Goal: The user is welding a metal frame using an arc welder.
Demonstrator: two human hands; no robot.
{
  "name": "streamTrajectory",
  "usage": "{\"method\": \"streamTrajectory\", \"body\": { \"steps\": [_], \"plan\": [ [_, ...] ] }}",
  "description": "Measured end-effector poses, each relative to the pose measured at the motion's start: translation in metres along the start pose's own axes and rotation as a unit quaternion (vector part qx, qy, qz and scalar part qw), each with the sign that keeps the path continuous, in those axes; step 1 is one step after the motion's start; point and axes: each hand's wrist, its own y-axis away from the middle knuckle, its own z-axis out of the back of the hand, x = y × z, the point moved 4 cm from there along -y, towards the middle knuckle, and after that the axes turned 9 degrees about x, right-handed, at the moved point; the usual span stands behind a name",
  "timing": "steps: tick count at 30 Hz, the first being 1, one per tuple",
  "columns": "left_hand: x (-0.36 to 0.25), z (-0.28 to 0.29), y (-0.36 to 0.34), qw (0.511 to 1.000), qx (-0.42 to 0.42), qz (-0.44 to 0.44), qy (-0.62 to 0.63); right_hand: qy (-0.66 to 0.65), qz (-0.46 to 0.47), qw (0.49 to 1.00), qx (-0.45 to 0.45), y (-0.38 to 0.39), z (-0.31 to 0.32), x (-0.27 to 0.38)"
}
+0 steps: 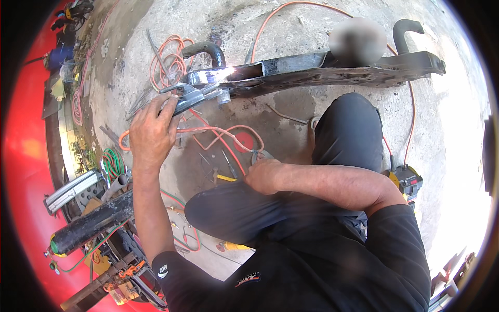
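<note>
My left hand point(153, 127) reaches forward with its fingers closed on a grey metal bracket point(189, 98) at the left end of a long dark metal beam point(317, 75). A bright white glare point(227, 73) lies on the beam just past the bracket. Curved black tubes point(208, 50) rise at both ends of the beam. My right hand point(263, 176) is curled above my left knee, beside an orange cable point(228, 139). A small grey object point(257, 155) shows at its fingers, too unclear to name. A round blurred patch hides part of the beam.
Coiled orange cable point(169, 62) lies beyond the left hand. A yellow-handled tool point(226, 178) and thin rods are on the concrete floor. At left lie a dark gas cylinder point(93, 221) and a green hose coil point(113, 162). A yellow-black machine point(408, 179) stands right of my knee.
</note>
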Motion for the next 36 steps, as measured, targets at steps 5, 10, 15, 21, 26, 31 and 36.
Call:
{"method": "streamTrajectory", "body": {
  "steps": [5,10,15,21,26,31,36],
  "plan": [
    [0.0,0.0004,-0.001,1.0,0.011,0.008,0.002,-0.002,0.002,1.0,0.008,-0.0016,-0.0006,-0.0003],
    [-0.0013,0.0025,-0.0024,1.0,0.013,0.005,0.012,-0.009,-0.001,1.0,0.007,-0.0011,-0.001,-0.0011],
    [0.001,0.0008,-0.002,1.0,0.01,0.008,0.004,-0.005,-0.002,1.0,0.005,-0.0001,0.0002,-0.0003],
    [-0.0007,0.0035,-0.003,1.0,0.009,0.005,0.0,-0.006,-0.005,1.0,0.01,-0.0031,-0.0025,-0.0012],
    [-0.0001,0.0025,-0.0039,1.0,-0.008,-0.008,0.005,-0.002,-0.003,1.0,0.021,0.0001,0.0012,0.0004],
    [0.0008,0.0012,-0.0048,1.0,0.013,0.007,0.003,-0.014,-0.007,0.999,0.037,0.0023,0.0043,0.0012],
    [0.0009,0.0003,-0.0041,1.0,0.004,0.001,0.001,-0.014,-0.008,0.999,0.034,0.0019,0.0036,0.0006]
  ]
}}
